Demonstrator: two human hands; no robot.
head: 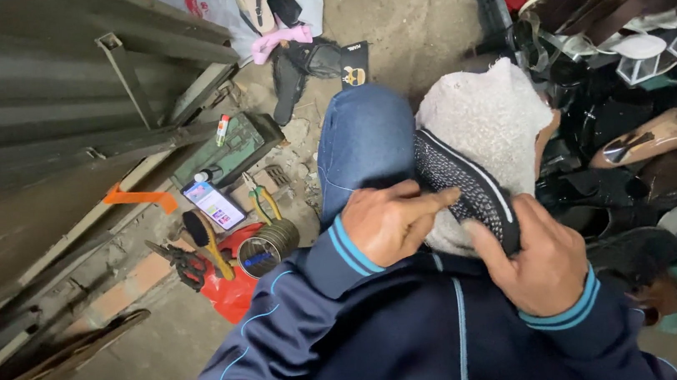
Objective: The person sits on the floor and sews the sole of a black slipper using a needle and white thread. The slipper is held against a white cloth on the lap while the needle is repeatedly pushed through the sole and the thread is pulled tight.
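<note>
1. Shoe (468, 189), black with a dotted sole and a white edge stripe, lies on a whitish fluffy towel (490, 115) draped over the person's knee, right of centre.
2. Its long axis runs on a slant from far left to near right; the far end points up and left toward the knee in blue jeans (363, 141), and the near end sits in the right hand. I cannot tell which end is the toe.
3. Left hand (388, 222) rests on the towel beside the shoe, fingers loosely curled, with the forefinger stretched out to touch the sole.
4. Right hand (543, 265) is closed around the near end of the shoe, thumb on the sole.
5. Bare concrete floor (412, 15) is dusty and rough.
6. On the floor to the left lie a phone (214, 203) with a lit screen, a metal tin (267, 248), a brush (202, 234), pliers (260, 198) and a red bag (232, 293).
7. Grey metal panels (26, 89) lean at the far left.
8. Many shoes (644, 141) are heaped on the right.
</note>
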